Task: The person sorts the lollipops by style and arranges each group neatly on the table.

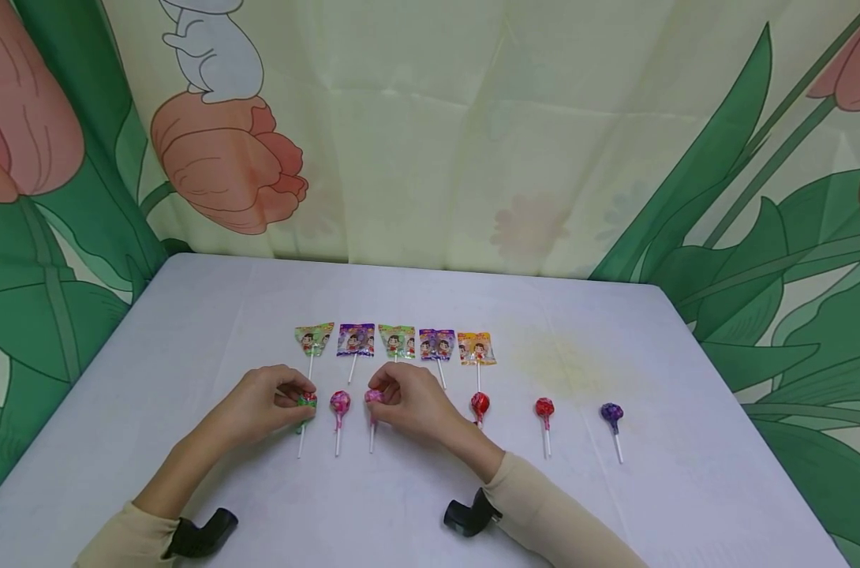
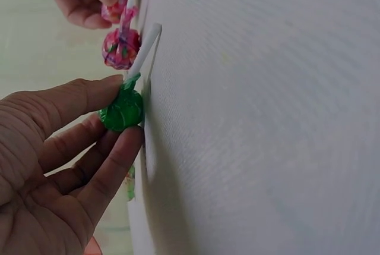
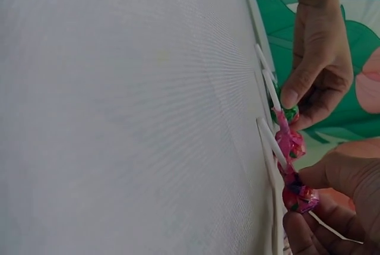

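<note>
My left hand [image 1: 274,404] pinches a green-wrapped round lollipop [image 2: 122,110] between thumb and fingers, its white stick pointing toward the near edge. With thumb and fingertips, my right hand [image 1: 412,401] holds a pink round lollipop [image 3: 300,198] by its head. Between the two hands lies another pink lollipop [image 1: 340,404], touched by neither. Right of the right hand is a red lollipop [image 1: 480,405], its stick partly hidden by the wrist. Farther right lie a second red lollipop [image 1: 544,408] and a purple one [image 1: 611,412].
Behind the round lollipops runs a row of flat bagged lollipops: green [image 1: 313,338], purple [image 1: 355,340], green [image 1: 398,341], purple [image 1: 437,345] and orange [image 1: 476,348]. All lie on a white-covered table [image 1: 295,521]. A printed curtain [image 1: 416,158] hangs behind its far edge.
</note>
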`<state>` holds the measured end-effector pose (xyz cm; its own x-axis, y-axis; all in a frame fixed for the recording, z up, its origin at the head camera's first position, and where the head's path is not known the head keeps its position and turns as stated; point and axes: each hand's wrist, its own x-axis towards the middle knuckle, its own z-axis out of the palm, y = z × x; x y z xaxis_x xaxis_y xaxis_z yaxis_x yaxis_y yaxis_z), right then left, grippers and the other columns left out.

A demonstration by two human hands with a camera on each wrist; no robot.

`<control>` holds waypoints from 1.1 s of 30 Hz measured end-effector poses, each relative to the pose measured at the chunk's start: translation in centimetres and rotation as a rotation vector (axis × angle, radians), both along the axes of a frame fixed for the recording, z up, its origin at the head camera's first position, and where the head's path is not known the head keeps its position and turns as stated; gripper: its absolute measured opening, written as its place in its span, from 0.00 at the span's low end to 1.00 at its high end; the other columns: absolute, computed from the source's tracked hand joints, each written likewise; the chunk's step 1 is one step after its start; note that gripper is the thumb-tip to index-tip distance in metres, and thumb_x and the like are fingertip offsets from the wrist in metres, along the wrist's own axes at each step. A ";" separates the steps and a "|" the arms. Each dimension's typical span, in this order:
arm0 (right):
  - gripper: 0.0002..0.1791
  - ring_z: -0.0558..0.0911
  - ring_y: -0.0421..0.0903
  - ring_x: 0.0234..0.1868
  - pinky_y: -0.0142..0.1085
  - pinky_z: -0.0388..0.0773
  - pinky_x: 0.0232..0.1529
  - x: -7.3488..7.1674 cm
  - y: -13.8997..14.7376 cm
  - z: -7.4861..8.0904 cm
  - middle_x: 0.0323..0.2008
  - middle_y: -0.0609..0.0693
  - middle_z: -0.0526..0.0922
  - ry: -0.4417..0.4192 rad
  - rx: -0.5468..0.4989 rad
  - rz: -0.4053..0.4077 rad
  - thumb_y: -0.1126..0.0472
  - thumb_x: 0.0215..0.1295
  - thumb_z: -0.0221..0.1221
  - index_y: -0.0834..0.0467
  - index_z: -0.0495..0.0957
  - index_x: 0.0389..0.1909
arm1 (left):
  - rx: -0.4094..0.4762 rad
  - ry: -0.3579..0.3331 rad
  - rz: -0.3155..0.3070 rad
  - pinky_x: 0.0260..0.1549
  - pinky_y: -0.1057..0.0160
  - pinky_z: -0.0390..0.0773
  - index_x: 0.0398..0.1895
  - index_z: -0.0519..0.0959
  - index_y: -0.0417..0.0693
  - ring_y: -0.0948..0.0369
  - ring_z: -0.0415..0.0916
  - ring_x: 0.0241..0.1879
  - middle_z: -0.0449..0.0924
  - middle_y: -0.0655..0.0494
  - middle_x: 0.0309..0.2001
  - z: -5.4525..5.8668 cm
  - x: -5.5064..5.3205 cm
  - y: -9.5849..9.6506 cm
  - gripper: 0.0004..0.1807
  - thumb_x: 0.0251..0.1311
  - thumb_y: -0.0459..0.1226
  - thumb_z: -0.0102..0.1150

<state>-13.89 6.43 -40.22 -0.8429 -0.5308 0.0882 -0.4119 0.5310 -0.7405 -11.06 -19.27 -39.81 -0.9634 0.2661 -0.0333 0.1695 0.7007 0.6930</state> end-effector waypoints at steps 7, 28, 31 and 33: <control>0.10 0.79 0.40 0.34 0.29 0.77 0.37 -0.1 -0.2 -0.2 0.34 0.47 0.83 -0.013 0.022 -0.004 0.65 0.60 0.70 0.59 0.83 0.42 | 0.001 -0.004 0.011 0.38 0.63 0.83 0.42 0.85 0.39 0.60 0.78 0.36 0.82 0.56 0.36 0.0 0.1 0.1 0.14 0.52 0.30 0.76; 0.12 0.81 0.44 0.35 0.30 0.77 0.37 0.2 0.6 0.0 0.35 0.48 0.84 0.003 0.022 -0.020 0.61 0.61 0.71 0.59 0.83 0.43 | -0.005 -0.002 0.014 0.38 0.62 0.84 0.42 0.85 0.40 0.60 0.78 0.36 0.82 0.56 0.36 0.0 0.1 0.1 0.14 0.53 0.31 0.77; 0.12 0.81 0.45 0.35 0.30 0.77 0.37 0.4 0.8 0.2 0.35 0.49 0.84 0.004 0.016 -0.023 0.60 0.61 0.71 0.59 0.83 0.43 | -0.008 0.000 0.013 0.38 0.62 0.84 0.42 0.85 0.39 0.60 0.78 0.36 0.82 0.56 0.36 0.1 0.1 0.1 0.14 0.52 0.31 0.77; 0.12 0.82 0.45 0.36 0.30 0.78 0.38 0.5 0.9 0.3 0.36 0.49 0.84 0.003 0.015 -0.023 0.60 0.62 0.71 0.59 0.83 0.43 | -0.011 0.002 0.012 0.38 0.62 0.84 0.42 0.85 0.39 0.60 0.78 0.36 0.82 0.56 0.36 0.1 0.1 0.1 0.14 0.52 0.32 0.77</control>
<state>-13.43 7.35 -39.89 -0.8545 -0.5128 0.0830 -0.4019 0.5512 -0.7312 -10.92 -19.17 -39.70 -0.9665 0.2543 -0.0344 0.1625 0.7102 0.6850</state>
